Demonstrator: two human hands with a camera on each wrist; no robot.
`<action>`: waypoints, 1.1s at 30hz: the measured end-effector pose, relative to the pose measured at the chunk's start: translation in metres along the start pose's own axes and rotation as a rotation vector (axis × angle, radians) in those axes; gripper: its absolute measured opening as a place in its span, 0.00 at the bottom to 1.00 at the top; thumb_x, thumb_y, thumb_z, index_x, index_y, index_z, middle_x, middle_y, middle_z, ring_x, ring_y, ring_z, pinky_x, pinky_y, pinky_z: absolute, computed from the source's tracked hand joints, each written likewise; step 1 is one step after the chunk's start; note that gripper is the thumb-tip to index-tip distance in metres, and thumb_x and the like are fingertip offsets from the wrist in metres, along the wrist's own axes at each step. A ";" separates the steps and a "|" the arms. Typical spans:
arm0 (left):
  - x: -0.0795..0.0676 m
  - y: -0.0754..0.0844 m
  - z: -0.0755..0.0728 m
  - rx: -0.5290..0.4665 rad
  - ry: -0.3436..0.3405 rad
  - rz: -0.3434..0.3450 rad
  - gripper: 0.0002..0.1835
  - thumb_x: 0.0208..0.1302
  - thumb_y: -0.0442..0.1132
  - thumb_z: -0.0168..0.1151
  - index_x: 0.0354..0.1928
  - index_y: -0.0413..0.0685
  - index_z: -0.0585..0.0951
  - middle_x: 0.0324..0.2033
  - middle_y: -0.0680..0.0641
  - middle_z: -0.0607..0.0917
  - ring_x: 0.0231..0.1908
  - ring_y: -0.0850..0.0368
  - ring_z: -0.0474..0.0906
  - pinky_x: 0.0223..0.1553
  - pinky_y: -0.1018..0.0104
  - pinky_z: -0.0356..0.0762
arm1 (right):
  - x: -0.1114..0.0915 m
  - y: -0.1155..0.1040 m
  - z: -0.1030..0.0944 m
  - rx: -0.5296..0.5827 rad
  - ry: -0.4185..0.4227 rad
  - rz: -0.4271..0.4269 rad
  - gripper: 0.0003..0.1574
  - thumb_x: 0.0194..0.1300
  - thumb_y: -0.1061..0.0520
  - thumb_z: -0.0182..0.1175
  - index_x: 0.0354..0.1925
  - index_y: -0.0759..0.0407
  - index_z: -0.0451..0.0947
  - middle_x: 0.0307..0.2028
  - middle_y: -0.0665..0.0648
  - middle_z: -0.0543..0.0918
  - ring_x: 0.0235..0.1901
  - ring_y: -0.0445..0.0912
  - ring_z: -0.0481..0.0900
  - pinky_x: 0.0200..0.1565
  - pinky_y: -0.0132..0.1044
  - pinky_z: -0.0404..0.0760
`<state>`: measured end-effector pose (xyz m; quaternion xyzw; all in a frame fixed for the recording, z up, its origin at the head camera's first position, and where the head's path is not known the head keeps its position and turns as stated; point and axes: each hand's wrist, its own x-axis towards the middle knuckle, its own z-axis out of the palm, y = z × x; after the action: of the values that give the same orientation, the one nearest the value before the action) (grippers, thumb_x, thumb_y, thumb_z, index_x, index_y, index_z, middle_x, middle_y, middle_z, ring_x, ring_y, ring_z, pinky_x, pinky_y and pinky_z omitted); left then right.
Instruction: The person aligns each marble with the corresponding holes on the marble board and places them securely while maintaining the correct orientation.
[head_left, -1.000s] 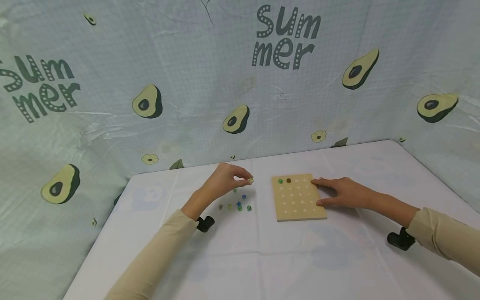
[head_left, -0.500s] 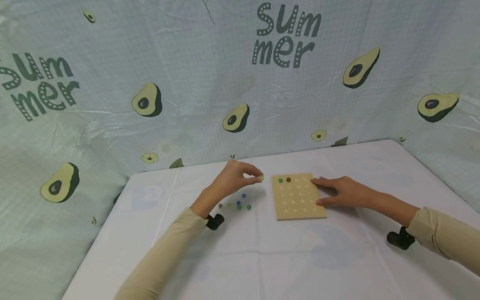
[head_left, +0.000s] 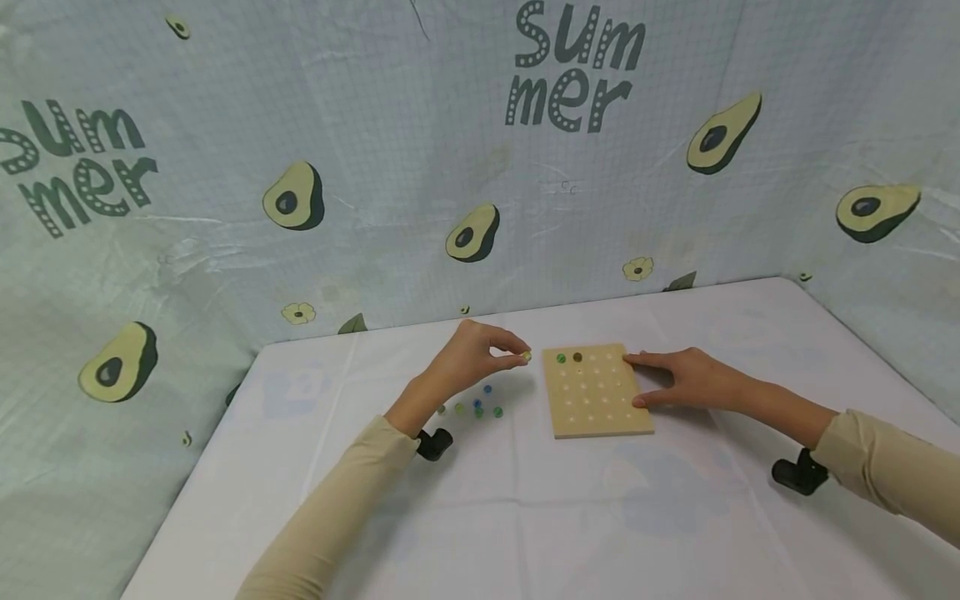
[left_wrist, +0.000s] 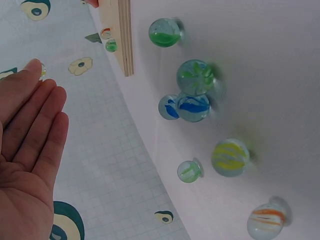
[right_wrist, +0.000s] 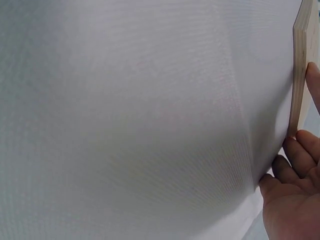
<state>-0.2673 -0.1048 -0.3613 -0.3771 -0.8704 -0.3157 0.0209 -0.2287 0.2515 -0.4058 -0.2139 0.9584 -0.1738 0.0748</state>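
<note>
My left hand (head_left: pixel 480 350) pinches a small yellowish glass marble (head_left: pixel 527 356) between thumb and fingertips, just left of the wooden board (head_left: pixel 600 425). In the left wrist view most of that marble (left_wrist: pixel 43 71) hides behind the thumb. The square board has rows of shallow holes. A green marble (head_left: pixel 561 358) and a brownish marble (head_left: pixel 577 357) sit in its far-left corner holes. At the board's right edge rests my right hand (head_left: pixel 693 379), index finger and thumb spread along it. The right wrist view shows its fingertips (right_wrist: pixel 300 137) touching the plywood edge (right_wrist: pixel 299 75).
Several loose marbles lie on the white table left of the board, among them a green one (left_wrist: pixel 165 33), a blue one (left_wrist: pixel 194 108), a yellow one (left_wrist: pixel 230 157) and an orange-striped one (left_wrist: pixel 266 221). Behind the table (head_left: pixel 585 533) hangs an avocado-print cloth (head_left: pixel 390 167).
My left hand has carried the pinched marble rightward, from above the loose marbles to near the board's left edge, slowing lately. My right hand and the board stay in place.
</note>
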 end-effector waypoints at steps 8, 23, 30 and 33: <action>0.002 0.005 0.001 0.022 -0.002 0.012 0.08 0.64 0.39 0.72 0.44 0.47 0.91 0.40 0.51 0.91 0.43 0.59 0.87 0.48 0.52 0.84 | 0.000 0.002 0.002 0.026 -0.027 0.003 0.57 0.58 0.25 0.66 0.73 0.57 0.69 0.69 0.70 0.69 0.68 0.67 0.67 0.63 0.63 0.71; 0.013 0.014 0.003 0.042 -0.019 0.023 0.09 0.65 0.39 0.71 0.45 0.46 0.90 0.42 0.49 0.91 0.46 0.56 0.86 0.49 0.53 0.83 | -0.002 0.003 0.004 -0.023 0.015 -0.102 0.55 0.62 0.26 0.63 0.71 0.61 0.70 0.68 0.65 0.73 0.67 0.61 0.72 0.62 0.57 0.75; 0.020 0.020 0.009 0.051 -0.019 0.034 0.10 0.66 0.41 0.71 0.46 0.48 0.90 0.43 0.52 0.91 0.48 0.59 0.86 0.50 0.59 0.83 | -0.004 0.004 0.006 -0.020 0.034 -0.120 0.54 0.63 0.27 0.63 0.71 0.62 0.71 0.68 0.65 0.74 0.66 0.60 0.73 0.61 0.57 0.75; 0.023 0.022 0.012 0.038 -0.011 0.045 0.09 0.65 0.40 0.71 0.46 0.48 0.90 0.43 0.51 0.91 0.47 0.59 0.86 0.50 0.59 0.83 | -0.004 0.004 0.005 -0.020 0.045 -0.129 0.53 0.63 0.28 0.64 0.71 0.61 0.71 0.68 0.64 0.74 0.66 0.59 0.73 0.61 0.56 0.76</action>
<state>-0.2662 -0.0716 -0.3527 -0.3978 -0.8676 -0.2968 0.0305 -0.2250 0.2550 -0.4118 -0.2721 0.9457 -0.1736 0.0395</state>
